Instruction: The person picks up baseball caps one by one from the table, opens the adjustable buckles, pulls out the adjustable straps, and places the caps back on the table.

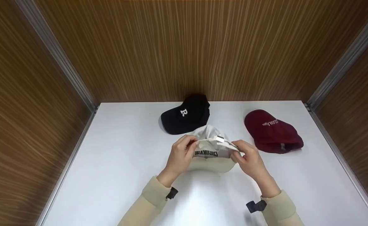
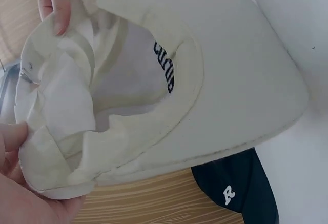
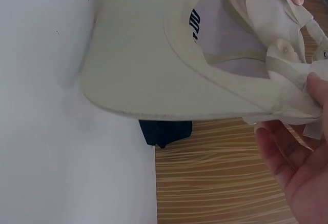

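Note:
Both hands hold a cream baseball cap (image 1: 210, 164) over the white table, its brim toward the person and its inside showing. Dark lettering shows through the front panel. My left hand (image 1: 180, 153) pinches the cap's edge on the left between thumb and fingers. On the right, my right hand (image 1: 250, 159) pinches the opposite edge near the back strap. In the left wrist view the brim (image 2: 241, 75) spreads to the right, with the crown's lining crumpled. The right wrist view shows the brim's underside (image 3: 138, 60) and the right thumb on the edge.
A black cap (image 1: 190, 116) with a white letter R lies behind the cream cap, near the wood-grain back wall (image 1: 171, 50). To the right sits a maroon cap (image 1: 272, 133) with pale lettering. Wood-grain side walls flank the white table (image 1: 115, 163).

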Demonstrator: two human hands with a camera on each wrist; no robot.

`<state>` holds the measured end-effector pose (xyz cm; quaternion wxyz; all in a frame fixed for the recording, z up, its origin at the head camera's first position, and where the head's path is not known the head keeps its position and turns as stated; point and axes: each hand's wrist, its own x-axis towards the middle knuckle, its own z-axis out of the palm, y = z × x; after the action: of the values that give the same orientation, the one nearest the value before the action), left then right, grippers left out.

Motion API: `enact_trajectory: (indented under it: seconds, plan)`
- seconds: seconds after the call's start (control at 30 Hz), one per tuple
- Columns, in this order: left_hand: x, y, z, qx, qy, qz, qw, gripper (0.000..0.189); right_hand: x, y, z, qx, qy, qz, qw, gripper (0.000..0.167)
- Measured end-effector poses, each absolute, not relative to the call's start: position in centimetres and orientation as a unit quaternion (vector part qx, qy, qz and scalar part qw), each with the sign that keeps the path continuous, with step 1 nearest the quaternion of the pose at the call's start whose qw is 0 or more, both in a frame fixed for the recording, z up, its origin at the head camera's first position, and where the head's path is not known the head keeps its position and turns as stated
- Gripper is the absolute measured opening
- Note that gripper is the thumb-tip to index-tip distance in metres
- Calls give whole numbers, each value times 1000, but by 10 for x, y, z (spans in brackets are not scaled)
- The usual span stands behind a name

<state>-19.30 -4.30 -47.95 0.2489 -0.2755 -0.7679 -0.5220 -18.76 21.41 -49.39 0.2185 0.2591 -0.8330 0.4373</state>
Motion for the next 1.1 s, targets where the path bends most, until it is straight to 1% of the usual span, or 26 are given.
enact_trajectory:
  seconds: [0.13,0.2,0.37,0.47,0.57,0.8,1.1]
  plan:
    - [-194,-43,-480,-269,-777,-516,242,7,-187,214,-493,249,-839,435,210,18]
    - [-195,-45,-480,-263,-789,-507,225,10,-187,213,-493,243,-846,431,200,14]
    - [-195,-50,-487,-245,-832,-466,177,12,-185,212,-498,228,-868,419,138,4]
    - [-195,-52,-492,-236,-852,-438,161,11,-186,212,-504,218,-877,415,109,4]
    - [-196,-53,-498,-234,-865,-415,158,11,-188,212,-508,204,-883,412,93,5]
    - [-200,-55,-509,-229,-880,-380,169,8,-194,211,-519,187,-901,384,70,6]
    - [-204,-52,-525,-232,-897,-339,162,6,-198,212,-529,169,-919,353,47,9]
